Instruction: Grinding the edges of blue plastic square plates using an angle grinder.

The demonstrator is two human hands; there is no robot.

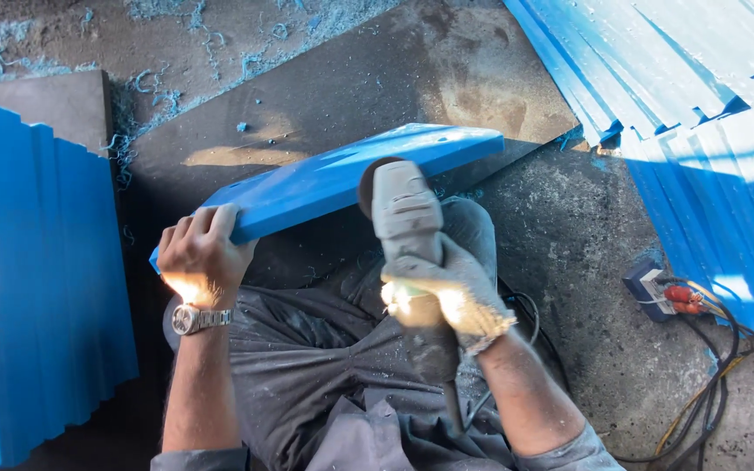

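Seen from above, the left hand [202,255], bare and with a metal wristwatch [195,318] on the wrist, is clamped over the near end of a blue plastic panel [342,177], fingers curled across its top edge. The right hand [451,292], in a dusty grey work glove, is wrapped tight around the body of a grey angle grinder [405,218]. The two hands are well apart, one at each tool or part. The grinder's dark disc [368,185] meets the long lower edge of the panel near its middle; the disc is blurred.

The panel is held tilted, its far end higher and to the right, above the person's lap in grey dusty trousers [325,349]. A dark cord [517,314] runs off beside the right forearm.

Beneath lies a dark board [351,78] on a gritty concrete floor [586,253], strewn with curly blue shavings [159,87]. A stack of blue panels [37,270] stands on edge to the left, and another fanned stack [700,105] fills the upper right. Near it on the floor sits a small power socket box [652,288] with red plugs and tangled cables.
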